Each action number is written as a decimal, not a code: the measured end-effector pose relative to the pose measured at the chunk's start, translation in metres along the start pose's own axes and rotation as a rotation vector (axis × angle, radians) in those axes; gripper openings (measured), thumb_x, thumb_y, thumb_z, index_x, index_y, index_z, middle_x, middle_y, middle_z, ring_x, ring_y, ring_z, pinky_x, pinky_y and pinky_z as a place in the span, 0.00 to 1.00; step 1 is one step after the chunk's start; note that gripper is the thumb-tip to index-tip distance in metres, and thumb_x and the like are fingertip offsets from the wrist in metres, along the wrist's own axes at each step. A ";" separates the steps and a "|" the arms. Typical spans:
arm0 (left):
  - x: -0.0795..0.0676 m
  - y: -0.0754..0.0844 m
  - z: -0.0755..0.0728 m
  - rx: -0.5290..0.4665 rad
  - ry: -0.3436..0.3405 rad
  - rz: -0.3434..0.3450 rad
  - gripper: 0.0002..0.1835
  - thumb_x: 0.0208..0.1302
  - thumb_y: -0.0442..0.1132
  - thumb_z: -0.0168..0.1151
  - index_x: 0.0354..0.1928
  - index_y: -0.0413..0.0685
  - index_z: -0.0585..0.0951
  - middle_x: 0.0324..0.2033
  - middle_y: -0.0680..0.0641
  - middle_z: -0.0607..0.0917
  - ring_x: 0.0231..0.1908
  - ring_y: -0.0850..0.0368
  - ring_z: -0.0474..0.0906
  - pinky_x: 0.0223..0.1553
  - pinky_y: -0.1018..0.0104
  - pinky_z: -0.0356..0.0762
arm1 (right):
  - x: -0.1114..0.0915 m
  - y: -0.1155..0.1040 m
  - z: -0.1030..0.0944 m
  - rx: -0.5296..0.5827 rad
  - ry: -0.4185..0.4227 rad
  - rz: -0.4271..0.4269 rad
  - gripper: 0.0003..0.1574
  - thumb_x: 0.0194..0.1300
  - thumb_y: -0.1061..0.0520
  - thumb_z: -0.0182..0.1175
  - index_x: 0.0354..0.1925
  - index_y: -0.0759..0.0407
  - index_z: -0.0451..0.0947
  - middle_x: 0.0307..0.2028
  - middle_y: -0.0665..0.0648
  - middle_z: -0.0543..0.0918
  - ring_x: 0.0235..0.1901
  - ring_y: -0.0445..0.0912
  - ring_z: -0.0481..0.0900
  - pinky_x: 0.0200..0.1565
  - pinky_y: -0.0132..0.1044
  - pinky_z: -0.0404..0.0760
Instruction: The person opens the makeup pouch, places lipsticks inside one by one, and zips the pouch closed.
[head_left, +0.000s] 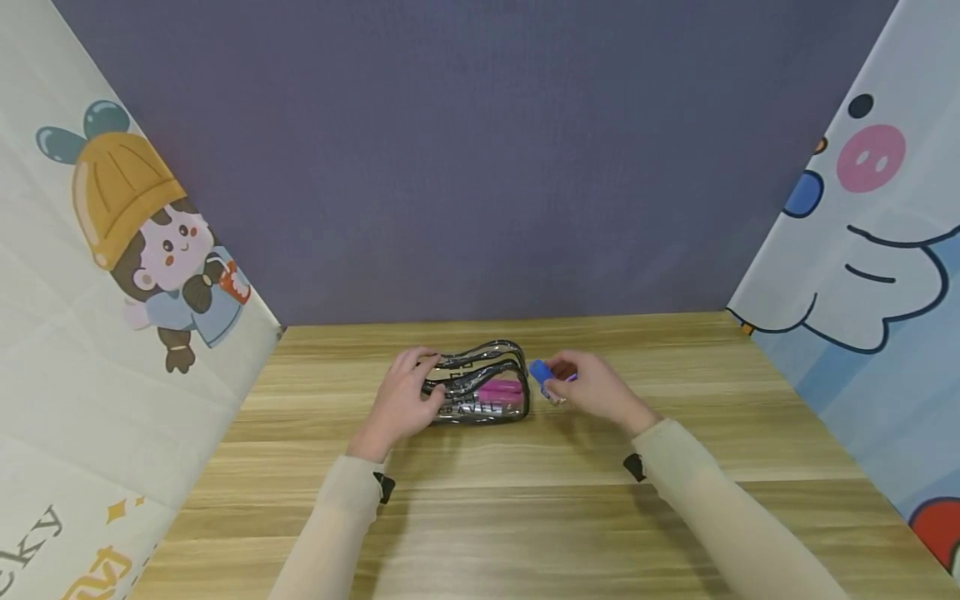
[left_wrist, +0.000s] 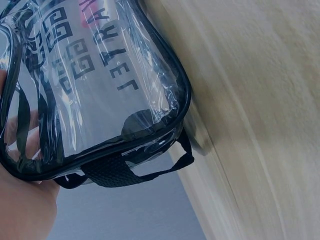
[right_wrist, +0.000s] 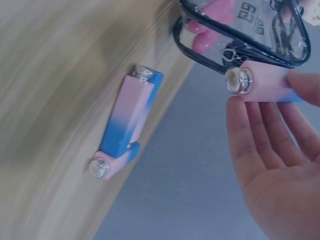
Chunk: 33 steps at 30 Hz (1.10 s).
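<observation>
A clear travel pouch [head_left: 506, 412] with black piping and dark lettering lies on the table. Inside it, pink tubes [head_left: 501, 393] show through the plastic. My left hand [head_left: 405, 396] grips the pouch's left end, thumb on the near side and fingers on the far side; some fingers show through the plastic in the left wrist view. Just right of the pouch, my right hand [head_left: 596, 385] pinches a pink-and-blue lipstick tube [right_wrist: 265, 80] with a silvery round end. Two similar tubes lie on the table in the right wrist view, one [right_wrist: 127, 115] touching the other [right_wrist: 112, 164].
The wood-grain table [head_left: 480, 517] reaches back to a dark grey-blue panel [head_left: 480, 167]. Printed cloths with cartoon figures hang at the left [head_left: 60, 300] and right [head_left: 915, 358]. A black strap handle [left_wrist: 115, 170] sticks out from the pouch's end.
</observation>
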<state>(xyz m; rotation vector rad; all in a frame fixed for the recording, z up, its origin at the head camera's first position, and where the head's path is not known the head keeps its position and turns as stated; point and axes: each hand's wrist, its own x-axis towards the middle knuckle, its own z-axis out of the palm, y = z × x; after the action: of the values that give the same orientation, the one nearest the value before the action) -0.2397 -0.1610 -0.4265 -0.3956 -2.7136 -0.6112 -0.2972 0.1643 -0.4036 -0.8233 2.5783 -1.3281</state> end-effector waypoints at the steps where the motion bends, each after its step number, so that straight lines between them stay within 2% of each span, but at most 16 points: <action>1: 0.000 0.000 0.000 0.000 0.000 0.000 0.30 0.65 0.44 0.57 0.66 0.35 0.75 0.67 0.41 0.73 0.70 0.43 0.62 0.73 0.46 0.59 | 0.001 -0.001 0.000 0.001 0.003 -0.001 0.20 0.65 0.60 0.67 0.53 0.68 0.81 0.40 0.58 0.85 0.41 0.52 0.83 0.43 0.41 0.85; 8: 0.000 0.000 0.000 0.000 0.004 0.000 0.30 0.65 0.44 0.57 0.66 0.35 0.75 0.67 0.42 0.72 0.70 0.43 0.62 0.72 0.46 0.59 | 0.005 -0.011 -0.001 0.042 0.016 0.018 0.20 0.65 0.60 0.67 0.54 0.67 0.80 0.41 0.59 0.85 0.42 0.54 0.82 0.40 0.41 0.87; 14: 0.000 0.000 0.000 0.000 0.000 0.001 0.30 0.65 0.44 0.58 0.67 0.35 0.75 0.67 0.41 0.72 0.70 0.43 0.62 0.72 0.45 0.58 | 0.007 -0.018 -0.003 0.015 0.046 -0.018 0.19 0.65 0.60 0.67 0.53 0.65 0.81 0.41 0.58 0.85 0.41 0.51 0.83 0.36 0.38 0.86; 25: 0.000 0.001 -0.002 -0.007 -0.004 0.000 0.30 0.66 0.44 0.57 0.67 0.35 0.75 0.67 0.41 0.72 0.70 0.43 0.63 0.72 0.46 0.59 | 0.017 -0.034 -0.004 -0.030 0.097 -0.085 0.19 0.65 0.60 0.67 0.53 0.67 0.81 0.41 0.57 0.86 0.42 0.50 0.84 0.49 0.46 0.85; 33: 0.000 0.001 -0.002 -0.008 -0.013 -0.001 0.29 0.67 0.44 0.56 0.67 0.36 0.75 0.67 0.39 0.72 0.70 0.43 0.62 0.72 0.45 0.60 | 0.022 -0.042 -0.004 -0.007 0.089 -0.060 0.20 0.67 0.58 0.67 0.55 0.63 0.81 0.43 0.56 0.86 0.44 0.50 0.84 0.51 0.46 0.84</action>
<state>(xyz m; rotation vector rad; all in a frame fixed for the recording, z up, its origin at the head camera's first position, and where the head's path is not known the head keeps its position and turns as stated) -0.2387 -0.1611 -0.4250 -0.4019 -2.7245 -0.6213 -0.2997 0.1365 -0.3652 -0.8680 2.6469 -1.4034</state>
